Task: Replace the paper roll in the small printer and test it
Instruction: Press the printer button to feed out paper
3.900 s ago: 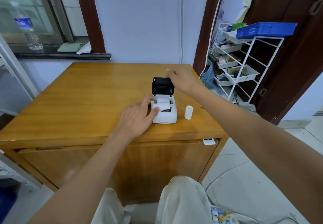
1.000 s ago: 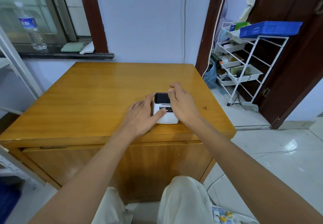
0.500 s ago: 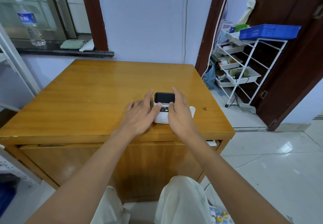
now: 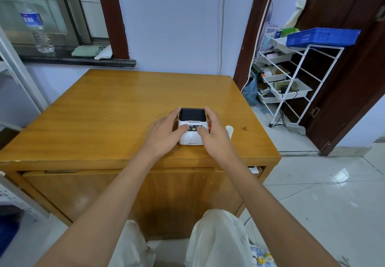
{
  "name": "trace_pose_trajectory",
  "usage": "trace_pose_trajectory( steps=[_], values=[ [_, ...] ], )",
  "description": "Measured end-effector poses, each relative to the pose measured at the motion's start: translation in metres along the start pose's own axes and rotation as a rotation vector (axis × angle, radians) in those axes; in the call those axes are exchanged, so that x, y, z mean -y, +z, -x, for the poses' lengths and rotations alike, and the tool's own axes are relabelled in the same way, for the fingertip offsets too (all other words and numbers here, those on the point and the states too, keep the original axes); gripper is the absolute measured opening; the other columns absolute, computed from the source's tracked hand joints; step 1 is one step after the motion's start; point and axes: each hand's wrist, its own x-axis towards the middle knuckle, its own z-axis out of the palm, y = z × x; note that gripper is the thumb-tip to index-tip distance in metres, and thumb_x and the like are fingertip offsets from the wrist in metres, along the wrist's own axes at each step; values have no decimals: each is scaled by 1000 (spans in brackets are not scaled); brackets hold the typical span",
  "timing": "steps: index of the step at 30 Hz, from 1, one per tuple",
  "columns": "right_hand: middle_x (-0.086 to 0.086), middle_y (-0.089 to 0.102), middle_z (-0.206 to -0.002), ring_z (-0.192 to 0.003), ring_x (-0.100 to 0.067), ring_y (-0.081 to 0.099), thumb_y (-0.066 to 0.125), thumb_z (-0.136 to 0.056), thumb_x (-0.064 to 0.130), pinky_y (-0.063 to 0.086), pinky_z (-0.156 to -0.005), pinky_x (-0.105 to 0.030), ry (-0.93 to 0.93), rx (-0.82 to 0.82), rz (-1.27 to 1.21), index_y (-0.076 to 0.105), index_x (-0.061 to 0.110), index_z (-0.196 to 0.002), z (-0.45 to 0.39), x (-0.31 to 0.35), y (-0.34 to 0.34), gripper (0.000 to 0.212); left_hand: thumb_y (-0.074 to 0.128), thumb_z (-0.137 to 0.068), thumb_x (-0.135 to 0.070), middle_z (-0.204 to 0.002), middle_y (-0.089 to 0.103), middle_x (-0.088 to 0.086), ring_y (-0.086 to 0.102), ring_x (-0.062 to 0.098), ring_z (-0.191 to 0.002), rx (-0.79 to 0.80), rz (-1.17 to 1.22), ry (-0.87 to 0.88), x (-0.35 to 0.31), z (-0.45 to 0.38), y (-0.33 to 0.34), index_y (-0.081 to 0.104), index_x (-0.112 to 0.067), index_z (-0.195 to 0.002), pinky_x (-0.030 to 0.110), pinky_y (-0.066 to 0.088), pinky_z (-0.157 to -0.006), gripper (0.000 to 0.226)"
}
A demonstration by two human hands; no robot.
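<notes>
A small white printer (image 4: 192, 136) with a black lid stands near the front edge of the wooden table (image 4: 104, 120). Its lid is closed and a light glows green on the front panel. My left hand (image 4: 164, 133) clasps the printer's left side, thumb resting on the panel. My right hand (image 4: 214, 135) clasps the right side, its thumb on the panel beside the light. A white paper roll (image 4: 229, 130) stands on the table just right of my right hand, partly hidden by it.
A white wire rack (image 4: 291, 83) with trays and a blue basket (image 4: 323, 36) stands to the right by a dark door. A water bottle (image 4: 36, 24) is on the window sill at the far left. My knees are below the table front.
The printer's lid, standing open 3.9 s ago, is now shut. My right hand has come down from the lid to the printer's right side, and a green light now shows.
</notes>
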Motion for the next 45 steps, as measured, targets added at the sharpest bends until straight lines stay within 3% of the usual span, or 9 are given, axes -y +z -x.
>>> trace_pose_trajectory(
  steps=[3,6,11,18,24,29,35,38,45],
  values=[
    [7,41,-157,-142,-12,41,46,-103,14,34,-112,-25,17,57,-16,24,26,-161,-6,5,0,64,46,-85,-54,-152,54,-2,47,23,-139,-20,9,-28,-2,1,-1,27,-30,-162,41,38,-111,83],
    [7,30,-165,-151,-14,27,40,-103,19,26,-120,-31,21,112,4,21,26,-162,-15,9,3,63,48,-88,-47,-150,54,-2,48,22,-137,-30,26,-50,-1,1,-1,26,-29,-163,34,39,-100,80],
    [8,25,-166,-152,-13,16,30,-105,26,21,-120,-34,-15,107,73,13,29,-163,-13,3,13,61,45,-99,-37,-148,55,-2,45,24,-136,-28,-27,-70,-6,1,-2,21,-29,-165,38,35,-110,71],
    [14,24,-167,-146,-13,33,29,-105,29,31,-113,-31,-26,66,25,15,36,-162,-16,-6,15,59,34,-104,-34,-161,42,-1,33,19,-146,2,-147,-46,-7,1,-1,8,-29,-166,38,15,-124,67],
    [15,25,-167,-143,-13,38,27,-106,31,34,-105,-30,-38,43,46,17,37,-162,-13,-7,13,57,29,-104,-36,-164,36,1,28,16,-150,17,-181,-39,-8,3,0,4,-30,-166,36,12,-125,67],
    [12,23,-168,-117,-10,47,26,-108,31,35,-90,-27,-70,40,86,15,34,-163,-12,-5,13,56,28,-103,-36,-163,39,1,30,16,-148,15,-198,-26,-7,1,2,4,-29,-166,39,14,-125,68],
    [4,16,-171,-127,-26,52,27,-109,27,42,-90,-38,-55,55,186,11,26,-164,-14,-1,14,57,23,-102,-40,-153,50,1,38,18,-143,8,-217,-26,-5,-1,5,1,-29,-166,42,16,-124,69],
    [4,17,-171,-121,-26,55,27,-109,29,41,-85,-36,-55,43,187,10,28,-164,-14,0,15,58,25,-102,-39,-158,45,-1,34,16,-146,-8,-199,-38,-6,0,5,2,-31,-166,40,12,-126,68],
    [7,19,-170,-130,-23,49,26,-109,29,35,-85,-29,-51,44,167,12,30,-164,-11,0,14,57,26,-103,-37,-161,42,-2,32,16,-148,-20,-182,-47,-9,4,4,4,-31,-166,38,11,-126,66]
  ],
)
